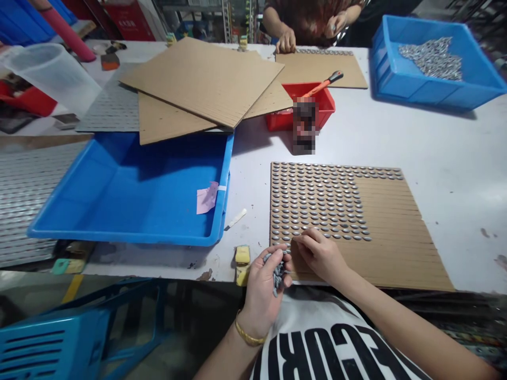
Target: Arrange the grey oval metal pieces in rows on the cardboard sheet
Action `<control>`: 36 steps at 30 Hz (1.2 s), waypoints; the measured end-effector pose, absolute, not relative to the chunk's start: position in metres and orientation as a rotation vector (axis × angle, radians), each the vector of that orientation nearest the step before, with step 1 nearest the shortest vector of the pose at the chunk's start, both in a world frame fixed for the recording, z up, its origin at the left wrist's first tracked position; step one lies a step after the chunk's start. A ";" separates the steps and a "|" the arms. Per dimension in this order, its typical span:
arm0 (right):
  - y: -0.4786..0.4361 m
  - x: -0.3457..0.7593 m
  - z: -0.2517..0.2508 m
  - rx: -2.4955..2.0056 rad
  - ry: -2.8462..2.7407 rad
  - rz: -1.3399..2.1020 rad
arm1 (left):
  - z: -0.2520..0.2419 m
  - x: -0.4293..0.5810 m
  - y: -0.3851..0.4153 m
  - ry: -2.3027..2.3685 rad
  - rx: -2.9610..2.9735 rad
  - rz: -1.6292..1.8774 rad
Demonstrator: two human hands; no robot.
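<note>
A corrugated cardboard sheet lies on the white table in front of me. Rows of small grey metal pieces stand in its flutes over the left and upper part. My left hand, with a gold bracelet at the wrist, is cupped at the table's near edge and closed round a handful of the same grey pieces. My right hand rests on the sheet's near left corner, fingertips pinched together at the lowest filled row. What the pinch holds is too small to see.
An empty blue tray sits left, with stacked cardboard sheets behind it. A red bin with an orange-handled tool stands mid-table. A blue bin of grey pieces is far right. Another person's hands work on a sheet opposite.
</note>
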State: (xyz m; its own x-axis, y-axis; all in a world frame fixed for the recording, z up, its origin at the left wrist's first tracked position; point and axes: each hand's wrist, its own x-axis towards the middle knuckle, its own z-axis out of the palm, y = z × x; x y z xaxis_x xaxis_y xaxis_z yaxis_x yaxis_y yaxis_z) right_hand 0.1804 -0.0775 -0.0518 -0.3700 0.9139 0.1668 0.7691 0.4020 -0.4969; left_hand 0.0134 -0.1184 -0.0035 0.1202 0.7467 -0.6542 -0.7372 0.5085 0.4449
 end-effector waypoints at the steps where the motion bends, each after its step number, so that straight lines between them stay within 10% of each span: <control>1: -0.078 0.181 -0.050 -1.444 -2.232 0.492 | -0.004 0.014 -0.119 0.962 0.015 1.083; 14: -0.078 0.164 0.001 -1.137 -1.659 1.314 | -0.009 0.026 -0.112 1.028 0.060 1.063; 36: -0.086 0.213 -0.009 -1.128 -1.990 0.803 | 0.006 0.018 -0.103 0.939 -0.048 0.900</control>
State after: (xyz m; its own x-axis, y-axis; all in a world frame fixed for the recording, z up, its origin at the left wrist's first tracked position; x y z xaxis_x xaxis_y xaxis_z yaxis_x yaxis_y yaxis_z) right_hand 0.2130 -0.0859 -0.0091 -0.3737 0.8877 0.2690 0.4520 0.4275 -0.7829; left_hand 0.0176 -0.1031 0.0062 0.2671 0.6466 -0.7146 -0.6861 0.6483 0.3302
